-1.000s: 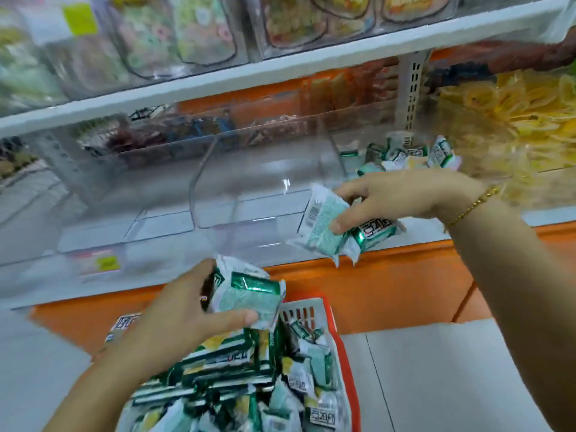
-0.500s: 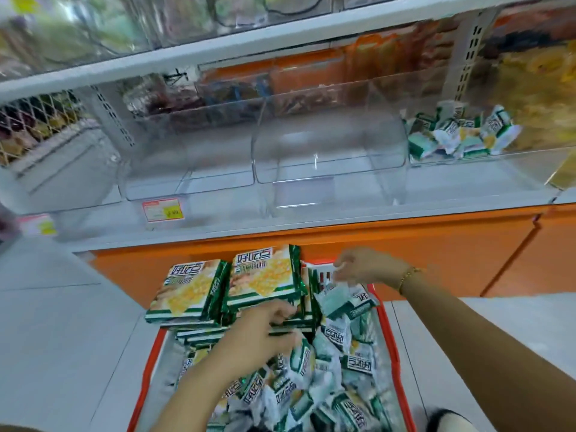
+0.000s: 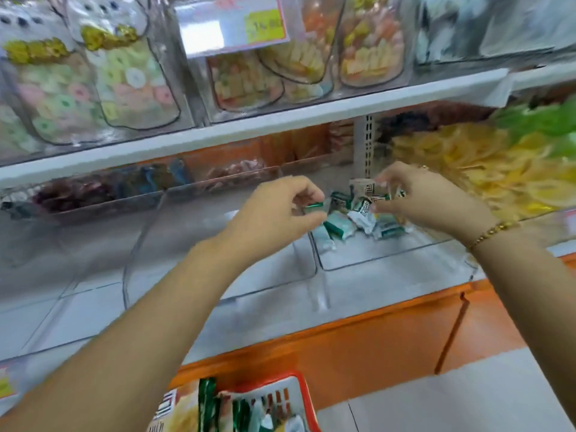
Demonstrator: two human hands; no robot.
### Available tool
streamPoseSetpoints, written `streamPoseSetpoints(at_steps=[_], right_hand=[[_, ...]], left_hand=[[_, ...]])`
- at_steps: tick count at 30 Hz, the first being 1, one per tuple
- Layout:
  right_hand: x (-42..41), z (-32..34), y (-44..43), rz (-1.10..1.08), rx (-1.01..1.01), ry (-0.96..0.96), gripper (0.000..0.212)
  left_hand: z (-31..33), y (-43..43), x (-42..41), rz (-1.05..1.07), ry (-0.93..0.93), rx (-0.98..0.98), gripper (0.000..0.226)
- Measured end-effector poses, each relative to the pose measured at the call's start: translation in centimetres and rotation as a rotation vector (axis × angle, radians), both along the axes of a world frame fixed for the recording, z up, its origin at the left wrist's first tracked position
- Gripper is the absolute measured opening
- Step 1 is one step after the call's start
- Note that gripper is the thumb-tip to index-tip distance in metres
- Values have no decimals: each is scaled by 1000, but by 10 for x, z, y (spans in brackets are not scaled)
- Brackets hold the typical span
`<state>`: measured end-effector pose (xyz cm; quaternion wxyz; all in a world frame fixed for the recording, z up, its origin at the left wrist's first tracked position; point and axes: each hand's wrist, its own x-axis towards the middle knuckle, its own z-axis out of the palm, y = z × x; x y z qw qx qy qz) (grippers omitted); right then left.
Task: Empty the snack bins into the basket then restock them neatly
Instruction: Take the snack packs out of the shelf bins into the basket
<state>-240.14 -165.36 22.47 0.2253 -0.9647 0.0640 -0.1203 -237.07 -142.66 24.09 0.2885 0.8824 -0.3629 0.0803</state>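
Snack packets: small, green and white with dark print. I see them heaped loosely at centre right of the frame, inside the clear bin.
Left hand: fingers curled, thumb and forefinger pinching 1 green packet just left of the heap.
Right hand: curled over the heap, fingertips pinching a white packet.
Basket: red-rimmed, white mesh, bottom centre of the frame, with packs inside.

Ring-candy pouches on upper shelf; price label above; yellow slices right; orange cabinet below.
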Motion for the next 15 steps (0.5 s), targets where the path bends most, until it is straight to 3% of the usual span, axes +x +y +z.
streamPoseSetpoints(at_steps=[4,7,13,15], right_hand=[[24,-22,-32,-48,-217,160,73],[50,-35,-44,-36,-265,272,89],[102,-43,-45,-35,-436,337,88],[117,-46,-42,-48,-369,378,90]], left_hand=[[-3,-45,59,-56,59,267,56],[-14,-73,95,-55,110,490,77],[-33,-97,155,72,205,644,99],[-38,-103,172,118,223,669,99]])
